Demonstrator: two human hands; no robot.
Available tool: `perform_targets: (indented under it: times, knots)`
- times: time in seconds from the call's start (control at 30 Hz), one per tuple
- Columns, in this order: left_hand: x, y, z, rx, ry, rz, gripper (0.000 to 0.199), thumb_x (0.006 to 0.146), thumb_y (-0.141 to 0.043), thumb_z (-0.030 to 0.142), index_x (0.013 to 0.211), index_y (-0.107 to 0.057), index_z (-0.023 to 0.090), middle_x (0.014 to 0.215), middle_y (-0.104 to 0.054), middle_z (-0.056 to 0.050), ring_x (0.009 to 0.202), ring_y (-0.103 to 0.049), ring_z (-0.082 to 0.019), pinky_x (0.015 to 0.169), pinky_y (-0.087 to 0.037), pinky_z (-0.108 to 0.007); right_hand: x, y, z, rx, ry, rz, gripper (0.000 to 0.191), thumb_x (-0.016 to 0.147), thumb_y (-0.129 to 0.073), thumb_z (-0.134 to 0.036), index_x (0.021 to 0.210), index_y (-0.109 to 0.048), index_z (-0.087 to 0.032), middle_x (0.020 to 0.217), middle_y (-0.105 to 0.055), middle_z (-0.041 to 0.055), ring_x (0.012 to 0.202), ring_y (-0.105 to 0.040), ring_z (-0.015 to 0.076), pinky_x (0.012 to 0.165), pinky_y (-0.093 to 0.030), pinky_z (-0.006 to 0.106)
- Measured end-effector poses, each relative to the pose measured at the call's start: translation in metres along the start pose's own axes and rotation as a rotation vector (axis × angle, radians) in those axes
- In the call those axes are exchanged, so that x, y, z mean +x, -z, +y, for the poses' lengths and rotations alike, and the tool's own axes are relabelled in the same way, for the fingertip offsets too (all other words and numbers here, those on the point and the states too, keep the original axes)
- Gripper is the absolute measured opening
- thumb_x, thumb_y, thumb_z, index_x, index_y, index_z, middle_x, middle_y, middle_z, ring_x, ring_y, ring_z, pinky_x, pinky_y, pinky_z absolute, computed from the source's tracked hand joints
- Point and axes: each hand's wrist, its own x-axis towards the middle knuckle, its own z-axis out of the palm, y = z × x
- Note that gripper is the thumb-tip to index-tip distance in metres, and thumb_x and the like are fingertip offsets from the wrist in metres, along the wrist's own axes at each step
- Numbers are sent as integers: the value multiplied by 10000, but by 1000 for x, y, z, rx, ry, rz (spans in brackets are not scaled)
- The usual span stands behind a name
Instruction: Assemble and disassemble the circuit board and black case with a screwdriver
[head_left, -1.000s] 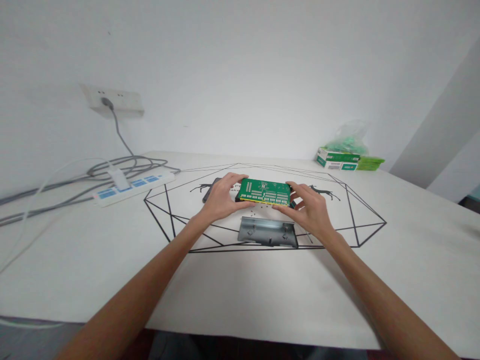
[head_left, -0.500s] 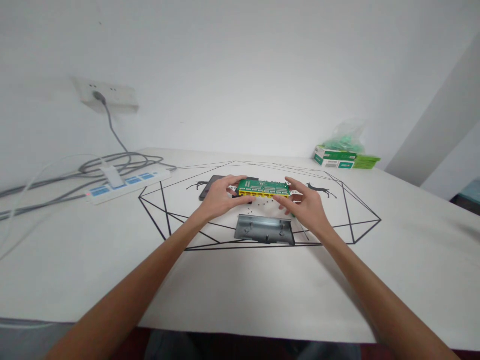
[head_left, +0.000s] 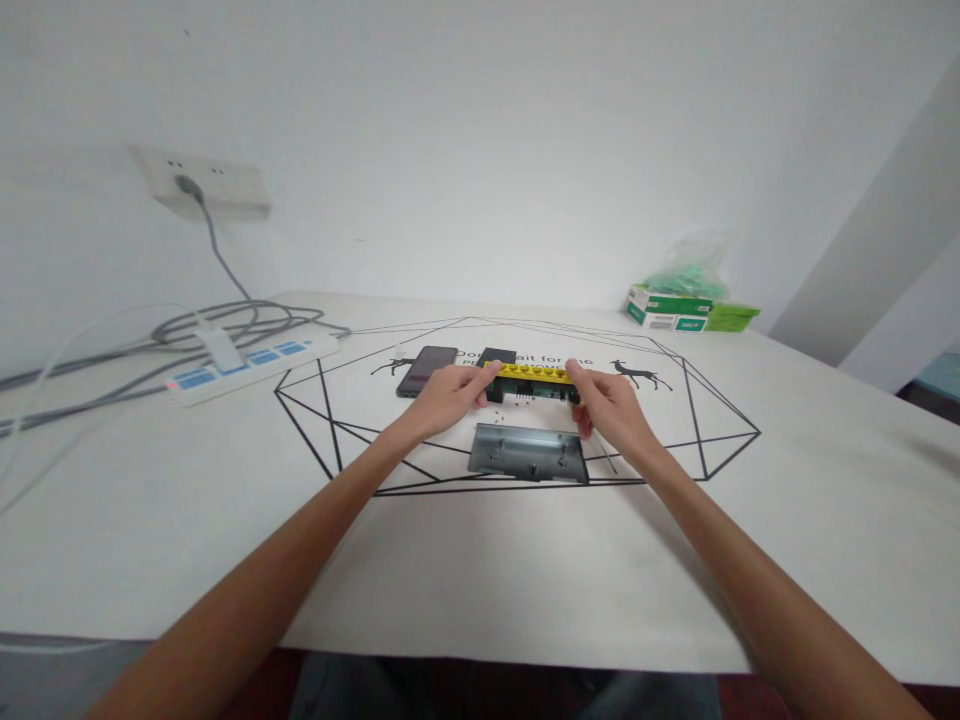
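Observation:
Between my two hands is a circuit board [head_left: 534, 373] with a row of yellow ports, held on edge above the table. My left hand [head_left: 455, 393] pinches its left end, thumb on top. At the right end, the thumb and curled fingers of my right hand [head_left: 606, 402] close on it. Nearer to me lies an open grey metal housing [head_left: 529, 454], its inside facing up. Small dark screws [head_left: 499, 416] are scattered behind the housing. A thin screwdriver [head_left: 606, 455] lies by the housing's right end, partly hidden by my right hand.
A smartphone [head_left: 427, 371] lies left of the board, with a black box-shaped object [head_left: 496, 355] behind my left hand. A power strip [head_left: 255, 368] and coiled grey cables [head_left: 247, 318] occupy the left. Green-and-white boxes [head_left: 667, 308] and a plastic bag [head_left: 690, 268] sit at the back right.
Both hands have tilted the board: its green face showed before, and now the yellow ports face up with the underside edge toward me. The thumbs have moved onto the top.

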Motion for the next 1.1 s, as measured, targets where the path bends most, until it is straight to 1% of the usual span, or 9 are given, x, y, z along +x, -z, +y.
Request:
perform_targets:
  times: [0.17, 0.4, 0.53, 0.6, 0.7, 0.8, 0.9, 1.0, 1.1]
  knots:
    - [0, -6, -3, -61, 60, -59, 681, 912, -223, 655, 533, -534, 184, 542, -630, -34, 613, -608, -184, 717, -426, -296, -1, -4, 6, -27, 1, -15, 656, 842, -349, -734, 446, -397, -213, 313, -472, -5, 303, -487, 125, 404, -398, 241]
    - [0, -10, -5, -215, 111, -76, 629, 882, -301, 680, 519, -463, 192, 462, -563, -5, 464, -515, -145, 604, -413, -281, 3, -3, 8, 39, -102, -45, 654, 812, -377, -756, 440, -415, -219, 318, -479, 5, 281, -479, 134, 338, -369, 246]
    - [1, -9, -9, -238, 106, -84, 614, 869, -355, 675, 559, -529, 174, 492, -579, -23, 460, -509, -137, 541, -410, -266, 3, -1, 7, 53, -89, -55, 637, 804, -428, -740, 457, -434, -205, 356, -513, 16, 308, -510, 135, 354, -411, 243]
    - [1, -7, -8, -227, 87, -96, 597, 859, -397, 662, 599, -584, 158, 526, -592, -37, 473, -512, -137, 510, -405, -259, 3, 0, 6, 79, -78, -63, 597, 786, -490, -720, 527, -521, -183, 423, -566, 25, 345, -547, 139, 351, -427, 236]
    - [1, 0, -5, -219, 48, -101, 567, 848, -443, 637, 698, -661, 135, 579, -606, -50, 506, -517, -139, 498, -414, -257, 3, 6, 2, 137, -77, -120, 522, 764, -584, -663, 778, -663, -147, 571, -650, 49, 415, -600, 146, 337, -430, 219]
    - [0, 6, -3, -232, -7, -131, 543, 829, -507, 603, 1011, -688, 125, 725, -660, -69, 577, -549, -148, 516, -432, -261, 3, 15, 0, 142, -76, -215, 523, 721, -694, -565, 986, -668, -115, 676, -689, 71, 478, -639, 160, 375, -476, 229]
    - [0, 9, -7, -157, -89, -134, 669, 741, -648, 563, 1265, -576, 153, 927, -679, -85, 671, -584, -161, 580, -461, -280, 4, 22, 3, 32, -41, -251, 605, 649, -776, -471, 1109, -636, -104, 804, -713, 84, 515, -651, 167, 425, -516, 266]
    - [0, 5, -12, 70, -197, -46, 699, 674, -726, 514, 1267, -573, 178, 938, -669, -67, 744, -594, -184, 646, -475, -300, 6, 22, 7, -198, 79, -199, 596, 615, -797, -415, 1121, -644, -139, 911, -720, 71, 541, -652, 162, 511, -531, 300]
    - [-3, -2, -11, 285, -286, 66, 609, 706, -711, 438, 1253, -567, 210, 1097, -623, -73, 834, -601, -203, 670, -476, -302, 7, 16, 11, -529, 239, -111, 546, 644, -779, -385, 1121, -647, -153, 775, -726, 35, 671, -681, 219, 672, -519, 354]
